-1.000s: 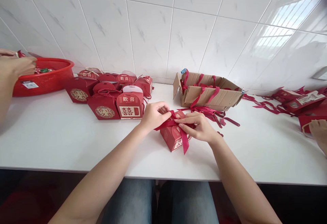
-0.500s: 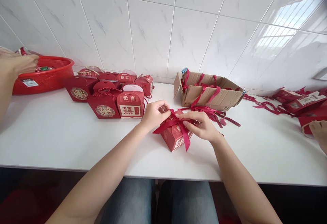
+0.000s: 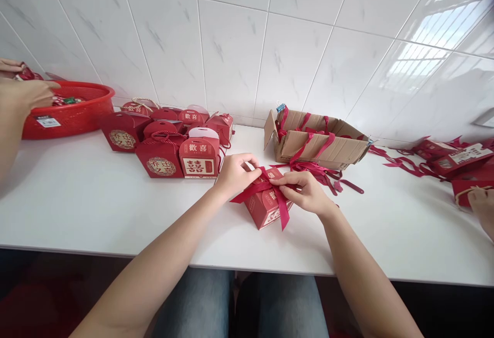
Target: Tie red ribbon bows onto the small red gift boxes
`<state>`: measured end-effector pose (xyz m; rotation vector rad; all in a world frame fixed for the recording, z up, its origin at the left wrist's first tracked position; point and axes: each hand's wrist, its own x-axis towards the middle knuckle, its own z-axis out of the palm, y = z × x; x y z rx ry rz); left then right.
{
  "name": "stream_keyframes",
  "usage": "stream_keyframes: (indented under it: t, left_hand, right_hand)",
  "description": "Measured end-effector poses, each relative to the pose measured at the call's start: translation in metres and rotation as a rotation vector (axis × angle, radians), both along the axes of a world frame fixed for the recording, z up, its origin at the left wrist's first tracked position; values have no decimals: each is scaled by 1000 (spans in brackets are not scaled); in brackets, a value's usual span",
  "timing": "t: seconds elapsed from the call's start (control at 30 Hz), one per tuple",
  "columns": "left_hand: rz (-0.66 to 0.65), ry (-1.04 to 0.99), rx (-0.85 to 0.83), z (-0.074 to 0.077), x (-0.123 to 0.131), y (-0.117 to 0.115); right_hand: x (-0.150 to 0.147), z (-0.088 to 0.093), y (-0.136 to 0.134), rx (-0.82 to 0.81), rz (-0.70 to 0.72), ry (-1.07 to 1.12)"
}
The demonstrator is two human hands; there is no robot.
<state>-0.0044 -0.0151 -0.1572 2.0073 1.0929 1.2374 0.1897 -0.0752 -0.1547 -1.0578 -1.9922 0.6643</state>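
Note:
A small red gift box [image 3: 258, 209] with gold lettering stands on the white table in front of me. A dark red ribbon [image 3: 283, 210] is tied on its top in a bow, with tails hanging over the sides. My left hand [image 3: 237, 174] pinches the bow's left loop between thumb and fingers. From the other side, my right hand [image 3: 304, 190] has its fingers closed on the ribbon near the knot. The fingers partly hide the bow and the box's top.
Several red gift boxes [image 3: 162, 159] stand grouped at left. Behind them is a red basket [image 3: 83, 119] with another person's hands over it. A cardboard box [image 3: 320, 145] hung with ribbons sits at back right, loose ribbons before it. Another person's hand [image 3: 483, 205] touches red boxes at far right.
Both my hands stay on the bow, with only slight finger shifts. The view has moved a little. At far left, the other person's hands have shifted, and a red item shows between them.

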Motion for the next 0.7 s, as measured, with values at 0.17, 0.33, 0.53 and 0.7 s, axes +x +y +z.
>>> stream_keyframes:
  t: [0.17,0.33,0.53,0.7]
  left_hand:
    - [10,-19,-26,-1,1,-1]
    - [14,-20,-35,-1,1,-2]
    - [-54,-35,-46,-2,0,1]
    - [-118,-87,-122,-5,-1,5]
  right_hand:
    - [-1,1,0,-22,-14,-16]
    - [0,0,0,-55,-27,5]
    - [2,1,1,-139,-9,164]
    - [1,3,1,-169,-2,262]
